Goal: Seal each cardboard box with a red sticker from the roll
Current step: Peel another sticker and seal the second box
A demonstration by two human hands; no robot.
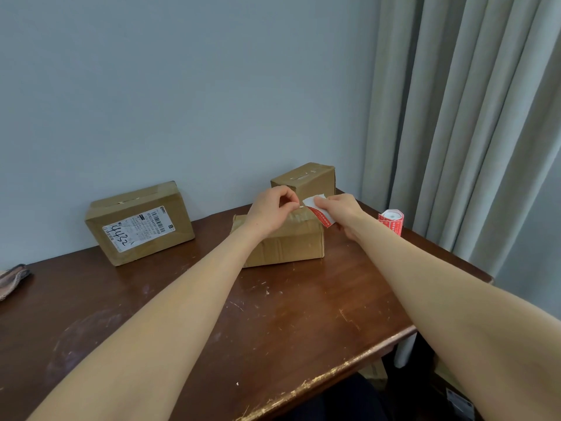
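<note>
Three cardboard boxes stand on a brown wooden table (273,323). The middle box (285,247) lies flat under my hands. My right hand (340,209) holds a red sticker (320,212) on its white backing above that box. My left hand (270,211) pinches the sticker's left corner between thumb and fingers. The sticker roll (391,221), red and white, stands upright on the table to the right of my right wrist. A box with a white shipping label (138,221) leans against the wall at the left. A smaller box (306,179) stands behind my hands.
Grey curtains (455,117) hang at the right, beyond the table's right edge. A piece of brownish cloth (12,279) lies at the table's far left edge. The near table edge is chipped and scratched.
</note>
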